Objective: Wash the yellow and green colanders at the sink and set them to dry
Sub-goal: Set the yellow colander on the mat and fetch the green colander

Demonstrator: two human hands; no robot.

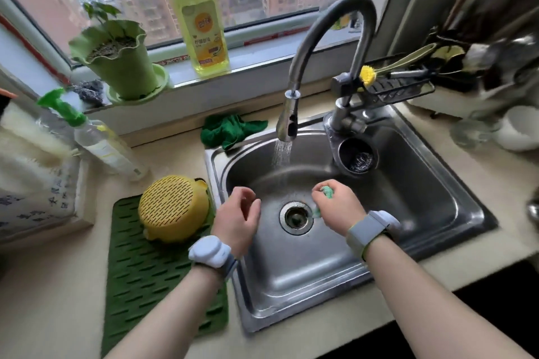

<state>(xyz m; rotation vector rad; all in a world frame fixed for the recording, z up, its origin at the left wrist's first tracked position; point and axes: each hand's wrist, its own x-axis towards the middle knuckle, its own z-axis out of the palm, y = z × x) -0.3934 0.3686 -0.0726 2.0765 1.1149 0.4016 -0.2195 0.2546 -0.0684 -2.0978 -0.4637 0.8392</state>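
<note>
The yellow colander point(174, 207) lies upside down on the dark green drying mat point(145, 271), left of the steel sink point(423, 213). A second yellow-green rim shows under it; I cannot tell whether that is the green colander. My right hand point(338, 207) is closed around a small green scrub cloth point(327, 192) over the basin, right of the drain point(296, 217). My left hand point(237, 218) hovers over the sink's left side, fingers loosely apart, holding nothing. Water runs from the faucet point(288, 122) into the basin.
A yellow dish soap bottle point(201, 26) and a green plant pot point(119, 61) stand on the windowsill. A spray bottle point(96, 140) and a green rag point(230, 130) lie behind the sink. Steel wool point(360, 162) sits in a sink cup; a rack point(399, 87) and dishes crowd the right.
</note>
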